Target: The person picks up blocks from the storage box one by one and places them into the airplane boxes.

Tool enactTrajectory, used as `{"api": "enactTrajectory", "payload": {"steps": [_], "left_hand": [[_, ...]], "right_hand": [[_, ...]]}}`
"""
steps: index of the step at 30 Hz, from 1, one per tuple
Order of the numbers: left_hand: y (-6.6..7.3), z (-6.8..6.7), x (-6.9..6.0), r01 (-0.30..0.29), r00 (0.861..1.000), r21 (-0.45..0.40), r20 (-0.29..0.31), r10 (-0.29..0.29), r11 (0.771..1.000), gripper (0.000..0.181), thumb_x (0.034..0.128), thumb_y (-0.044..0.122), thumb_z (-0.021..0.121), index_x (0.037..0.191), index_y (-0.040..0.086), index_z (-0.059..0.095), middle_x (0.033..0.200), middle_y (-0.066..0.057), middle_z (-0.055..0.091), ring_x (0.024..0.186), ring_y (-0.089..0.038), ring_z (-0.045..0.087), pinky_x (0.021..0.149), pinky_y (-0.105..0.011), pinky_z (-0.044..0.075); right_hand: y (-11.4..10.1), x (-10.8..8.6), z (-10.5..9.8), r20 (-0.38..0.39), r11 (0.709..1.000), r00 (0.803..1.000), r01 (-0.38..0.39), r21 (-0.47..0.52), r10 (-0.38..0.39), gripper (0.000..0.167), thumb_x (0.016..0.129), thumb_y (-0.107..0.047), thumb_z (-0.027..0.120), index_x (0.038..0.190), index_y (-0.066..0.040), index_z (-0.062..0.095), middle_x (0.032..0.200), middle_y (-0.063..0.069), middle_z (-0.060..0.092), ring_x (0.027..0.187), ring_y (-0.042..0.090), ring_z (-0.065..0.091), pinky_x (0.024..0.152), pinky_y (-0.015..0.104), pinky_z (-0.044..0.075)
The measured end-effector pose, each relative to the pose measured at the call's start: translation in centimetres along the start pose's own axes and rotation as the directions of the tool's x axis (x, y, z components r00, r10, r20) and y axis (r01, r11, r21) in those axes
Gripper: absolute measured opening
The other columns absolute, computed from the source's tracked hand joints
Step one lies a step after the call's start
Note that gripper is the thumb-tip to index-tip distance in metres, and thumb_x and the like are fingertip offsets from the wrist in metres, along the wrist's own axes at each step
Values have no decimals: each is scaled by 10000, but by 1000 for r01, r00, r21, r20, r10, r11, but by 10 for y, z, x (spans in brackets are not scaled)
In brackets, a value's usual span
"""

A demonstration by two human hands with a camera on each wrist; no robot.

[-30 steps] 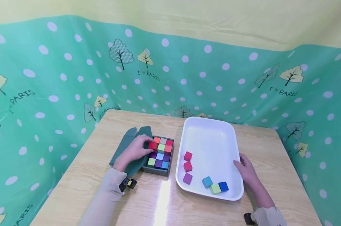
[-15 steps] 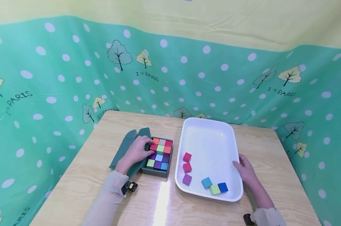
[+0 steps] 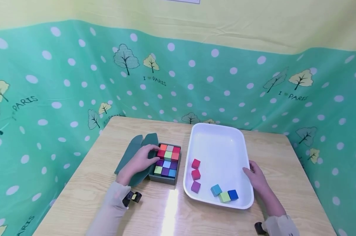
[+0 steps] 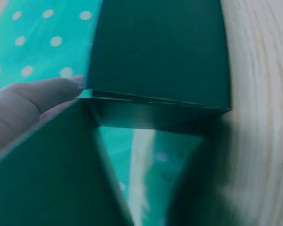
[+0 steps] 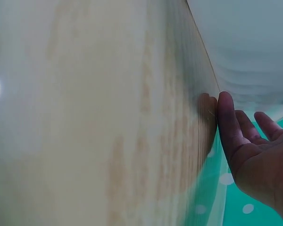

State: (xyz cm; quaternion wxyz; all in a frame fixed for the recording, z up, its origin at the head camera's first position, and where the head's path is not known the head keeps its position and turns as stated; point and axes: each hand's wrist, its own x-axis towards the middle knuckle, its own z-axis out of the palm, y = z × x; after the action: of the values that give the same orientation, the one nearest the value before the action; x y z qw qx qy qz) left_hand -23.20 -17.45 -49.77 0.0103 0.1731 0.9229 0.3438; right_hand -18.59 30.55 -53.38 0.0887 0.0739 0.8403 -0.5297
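In the head view my left hand (image 3: 139, 161) is at the left side of the dark green box (image 3: 163, 179), thumb and forefinger spread beside a red cube (image 3: 161, 154) that sits in it. It holds nothing. Several coloured cubes fill the box around the red one. The left wrist view shows the box's outer wall (image 4: 160, 52) and part of my fingers; the cubes are hidden there. My right hand (image 3: 258, 178) holds the right rim of the white tray (image 3: 246, 154), thumb over the edge and fingers outside. In the right wrist view its fingertips (image 5: 225, 106) touch the tray's outer wall.
Inside the tray lie two red cubes (image 3: 196, 174), a purple cube (image 3: 196, 186), a teal cube (image 3: 216, 190), a light green cube (image 3: 224, 197) and a dark blue cube (image 3: 233, 195). The box's lid flaps (image 3: 130, 153) spread left over the wooden table (image 3: 142, 213). A polka-dot curtain stands behind.
The red cube in my left fingers went down into its place in the box and was let go; the hand then drew back slightly left. My right hand stays at the tray.
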Motion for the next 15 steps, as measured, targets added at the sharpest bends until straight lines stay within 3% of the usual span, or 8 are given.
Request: {"api": "enactTrajectory", "payload": {"steps": [4, 7, 11, 15], "left_hand": [[24, -7, -4, -29, 999, 19, 40, 28, 999, 333, 901, 192, 712, 1207, 85, 635, 1197, -59, 613, 1147, -243, 549, 970, -446, 439], [48, -7, -2, -71, 991, -28, 108, 74, 997, 308, 915, 189, 694, 1200, 83, 645, 1183, -55, 624, 1125, -251, 564, 947, -440, 456], [79, -1, 12, -123, 966, -127, 214, 148, 984, 261, 939, 199, 659, 1184, 108, 655, 1118, -28, 649, 1033, -203, 595, 875, -378, 497], [113, 10, 36, -168, 926, -166, 312, 213, 972, 265, 954, 225, 635, 1193, 112, 647, 1103, -15, 652, 985, -141, 589, 825, -290, 499]], "right_hand": [[-1, 0, -2, -3, 1000, 1000, 5, -15, -5, 615, 1040, -373, 404, 1501, -5, 230, 1429, 262, 370, 1247, 421, 453, 959, 469, 452], [-1, 0, -2, -6, 1000, 1000, 9, -17, -9, 616, 1040, -373, 407, 1500, -3, 232, 1433, 265, 363, 1251, 424, 446, 965, 483, 443], [-2, 0, -2, 6, 1000, 1000, 5, -18, -5, 627, 1039, -376, 406, 1504, 0, 218, 1449, 268, 344, 1273, 430, 422, 981, 499, 424], [-2, 1, 0, 5, 1000, 1000, -11, -29, 11, 641, 1034, -391, 409, 1508, -6, 211, 1463, 262, 330, 1293, 429, 399, 996, 516, 404]]}}
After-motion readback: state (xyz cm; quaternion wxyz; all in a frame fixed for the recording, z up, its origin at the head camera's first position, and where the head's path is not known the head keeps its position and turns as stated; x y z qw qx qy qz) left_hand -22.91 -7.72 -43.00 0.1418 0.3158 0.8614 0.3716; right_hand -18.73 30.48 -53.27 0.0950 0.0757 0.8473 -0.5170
